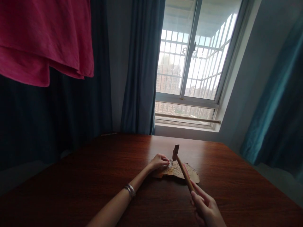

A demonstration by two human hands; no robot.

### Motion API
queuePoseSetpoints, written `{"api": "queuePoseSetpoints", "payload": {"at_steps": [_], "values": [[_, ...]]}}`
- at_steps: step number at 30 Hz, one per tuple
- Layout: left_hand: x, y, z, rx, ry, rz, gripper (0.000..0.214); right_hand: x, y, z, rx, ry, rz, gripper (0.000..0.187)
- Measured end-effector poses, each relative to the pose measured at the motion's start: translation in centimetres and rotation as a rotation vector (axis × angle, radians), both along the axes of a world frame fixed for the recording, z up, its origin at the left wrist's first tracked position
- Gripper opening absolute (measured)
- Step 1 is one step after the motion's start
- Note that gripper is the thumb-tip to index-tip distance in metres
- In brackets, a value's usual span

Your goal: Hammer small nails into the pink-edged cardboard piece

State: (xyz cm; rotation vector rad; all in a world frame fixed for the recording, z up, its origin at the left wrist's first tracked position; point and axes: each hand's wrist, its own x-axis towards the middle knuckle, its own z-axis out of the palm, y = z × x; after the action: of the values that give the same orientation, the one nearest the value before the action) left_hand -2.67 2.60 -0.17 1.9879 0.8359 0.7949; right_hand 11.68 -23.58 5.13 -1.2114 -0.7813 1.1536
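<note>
A tan piece of leather point(187, 174) with rows of small holes lies on the dark wooden table point(94, 176). My left hand point(159, 161) rests on its left end, fingers closed around a small metal pronged tool point(170, 162) standing on the leather. My right hand point(205, 206) grips the wooden handle of a small hammer point(181, 164) near the table's front. The hammer's head hangs just above the pronged tool. A bracelet point(130, 190) is on my left wrist.
Behind the table is a window point(191, 63) with blue curtains point(142, 69) on both sides. A pink cloth point(44, 37) hangs at the upper left. The table edge runs along the back and right.
</note>
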Motion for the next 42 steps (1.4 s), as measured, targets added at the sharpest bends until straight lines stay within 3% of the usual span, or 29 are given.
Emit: {"api": "queuePoseSetpoints", "payload": {"at_steps": [10, 21, 35, 42], "values": [[-0.1, 0.1, -0.1, -0.018, -0.022, 0.003, 0.032, -0.4, -0.4, 1.6, 0.011, 0.011, 0.026, 0.077], [0.2, 0.5, -1.0, -0.058, -0.051, -0.009, 0.034, -0.7, 0.9, -0.6, 0.038, -0.010, 0.025, 0.080], [0.1, 0.1, -0.7, 0.021, 0.006, 0.046, 0.031, -1.4, 1.1, -0.8, 0.050, -0.047, 0.043, 0.081], [-0.4, 0.5, -0.1, -0.129, -0.070, -0.093, 0.041, -1.4, 0.9, -0.6, 0.071, 0.003, 0.033, 0.079]]}}
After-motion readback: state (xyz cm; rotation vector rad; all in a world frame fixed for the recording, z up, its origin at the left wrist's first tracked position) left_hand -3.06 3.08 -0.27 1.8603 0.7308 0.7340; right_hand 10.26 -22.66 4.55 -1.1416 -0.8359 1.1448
